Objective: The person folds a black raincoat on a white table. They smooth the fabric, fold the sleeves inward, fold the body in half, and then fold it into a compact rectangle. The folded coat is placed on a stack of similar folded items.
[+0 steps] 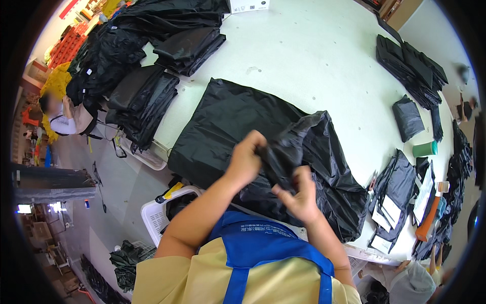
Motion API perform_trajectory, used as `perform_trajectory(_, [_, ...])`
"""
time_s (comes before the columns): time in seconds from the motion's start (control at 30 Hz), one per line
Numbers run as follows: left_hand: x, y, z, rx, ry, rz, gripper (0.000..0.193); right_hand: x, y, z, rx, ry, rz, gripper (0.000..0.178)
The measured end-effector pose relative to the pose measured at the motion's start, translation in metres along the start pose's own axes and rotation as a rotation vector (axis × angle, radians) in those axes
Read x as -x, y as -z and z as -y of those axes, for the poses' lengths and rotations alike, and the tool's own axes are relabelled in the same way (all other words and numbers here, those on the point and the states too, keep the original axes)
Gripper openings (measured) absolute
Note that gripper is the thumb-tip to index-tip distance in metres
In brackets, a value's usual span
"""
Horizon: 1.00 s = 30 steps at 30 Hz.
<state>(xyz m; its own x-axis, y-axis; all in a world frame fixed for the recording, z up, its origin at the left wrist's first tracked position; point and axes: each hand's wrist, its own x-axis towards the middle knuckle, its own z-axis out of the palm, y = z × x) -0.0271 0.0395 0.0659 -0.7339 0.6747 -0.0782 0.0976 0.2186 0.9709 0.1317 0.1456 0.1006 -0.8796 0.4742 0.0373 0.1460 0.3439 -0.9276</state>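
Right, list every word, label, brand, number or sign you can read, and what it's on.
Blue apron: pale print, which I won't copy out.
White box, top edge: dark marks, too small to read.
White papers, right: any writing is too small to read.
White tag, upper left: too small to read.
Red strip, top left: too blurred to read.

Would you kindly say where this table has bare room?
Free white tabletop lies widest beyond the black fabric, between the folded stacks and the small bundle, and narrower between fabric and paper-topped pile. The left end and lower right are crowded.
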Motion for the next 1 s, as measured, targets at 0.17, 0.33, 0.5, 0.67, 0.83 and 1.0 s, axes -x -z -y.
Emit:
perform_trajectory(0.17, [-0.073, 0.085, 0.083, 0.178, 0.384, -0.05, 0.036, -0.048, 0.053, -0.125, 0.689, -0.002, -0.365, 0.051])
perform_trajectory(0.33, [-0.179, 0.213, 0.167, 0.17, 0.492, -0.108, 0.02, -0.017, 0.077, -0.203, 1.031, -0.681, -0.204, 0.072])
perform_trajectory(0.5, [-0.2, 0.197, 0.196, -0.16, 0.374, -0.285, 0.01, -0.038, 0.091, -0.201, 0.897, -0.693, -0.28, 0.06])
perform_trajectory(0.67, [-0.183, 0.165, 0.17, 0.171, 0.319, -0.228, 0.026, -0.133, 0.106, -0.209, 0.576, -0.068, -0.323, 0.036])
perform_trajectory(0.83, [-0.133, 0.173, 0.161, 0.2, 0.113, 0.159, 0.058, -0.175, 0.105, -0.13, 0.727, 0.001, 0.256, 0.016])
perform_trajectory(1.0, [-0.139, 0.168, 0.122, -0.548, -0.07, 0.225, 0.052, -0.18, 0.09, -0.121, 0.833, -0.115, 0.203, 0.024])
